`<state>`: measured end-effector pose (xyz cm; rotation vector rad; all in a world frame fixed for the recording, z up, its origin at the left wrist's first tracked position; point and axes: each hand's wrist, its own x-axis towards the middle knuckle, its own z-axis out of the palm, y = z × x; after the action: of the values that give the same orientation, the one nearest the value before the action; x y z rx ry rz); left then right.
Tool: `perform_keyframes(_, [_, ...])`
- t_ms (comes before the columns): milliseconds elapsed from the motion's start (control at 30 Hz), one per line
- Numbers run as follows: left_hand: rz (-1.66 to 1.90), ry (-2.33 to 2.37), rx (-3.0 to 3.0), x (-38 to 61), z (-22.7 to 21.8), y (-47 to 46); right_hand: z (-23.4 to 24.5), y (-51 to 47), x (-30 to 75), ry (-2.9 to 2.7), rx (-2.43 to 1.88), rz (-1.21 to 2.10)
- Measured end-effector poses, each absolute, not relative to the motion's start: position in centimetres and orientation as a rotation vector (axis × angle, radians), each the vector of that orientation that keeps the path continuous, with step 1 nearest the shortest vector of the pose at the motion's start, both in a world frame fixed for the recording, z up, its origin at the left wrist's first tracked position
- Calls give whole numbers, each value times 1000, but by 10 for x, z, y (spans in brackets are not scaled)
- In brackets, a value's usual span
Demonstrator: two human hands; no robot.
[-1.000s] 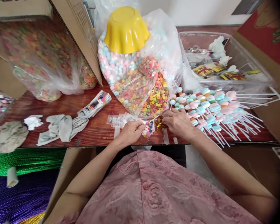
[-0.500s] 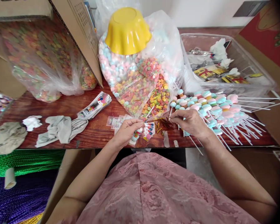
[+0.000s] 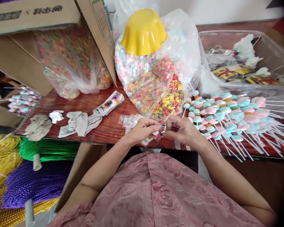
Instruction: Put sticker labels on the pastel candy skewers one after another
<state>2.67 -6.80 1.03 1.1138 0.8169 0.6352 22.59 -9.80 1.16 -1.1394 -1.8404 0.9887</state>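
Observation:
Both hands meet over the front edge of the wooden table (image 3: 104, 129). My left hand (image 3: 143, 130) is closed, pinching a small printed clear bag (image 3: 156, 135) with a candy skewer inside it. My right hand (image 3: 183, 130) is closed too, fingers pinched at the top of the same small bag; what else it grips is hidden. A stack of flat printed bags (image 3: 129, 119) lies just beyond my left hand. To the right lies a heap of pastel candy skewers (image 3: 227, 115) with white sticks.
A big clear sack of ring candies and pastel candies (image 3: 151, 85) stands behind the hands, a yellow bowl (image 3: 144, 31) upside down on it. Cardboard box (image 3: 38, 19) with a candy bag at back left, clear bin (image 3: 248, 63) at back right. Cloths (image 3: 78, 123) left; cord spools (image 3: 38, 183) below.
My right hand left the skewer heap and came in to join my left hand at the small bag. The camera view shifted to the left.

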Motion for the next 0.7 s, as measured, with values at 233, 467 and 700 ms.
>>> perform_keyframes(233, [578, 812, 951, 25, 5, -75, 2, -98, 205, -1341, -998, 1242])
perform_keyframes(467, [706, 855, 719, 18, -1, -74, 0, -108, 212, -1419, -1051, 579])
perform_keyframes(700, [690, 821, 721, 14, 3, -72, 14, -103, 223, -2501, -610, -349])
